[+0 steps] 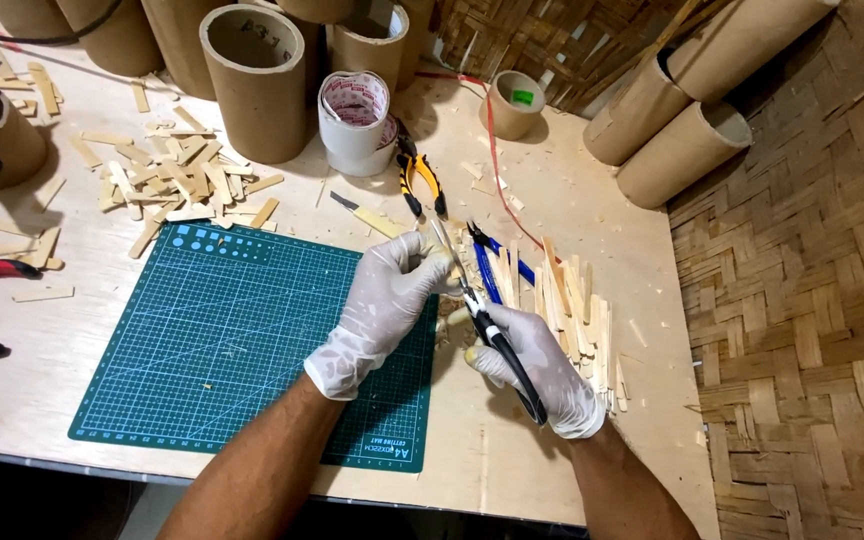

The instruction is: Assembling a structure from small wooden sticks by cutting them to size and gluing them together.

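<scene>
thin wooden stick (449,252) — tilted, in black-handled cutters (500,352)

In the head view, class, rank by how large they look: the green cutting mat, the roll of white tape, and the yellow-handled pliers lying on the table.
1. Green cutting mat, by far the largest.
2. Roll of white tape.
3. Yellow-handled pliers, longish but thin, so they cover less area than the tape.

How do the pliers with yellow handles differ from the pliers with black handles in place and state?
The yellow-handled pliers lie untouched on the table near the tape roll; the black-handled pliers are gripped in the right hand. The yellow-handled pliers touch nothing else; the black-handled pliers meet a wooden stick held by the left hand.
</scene>
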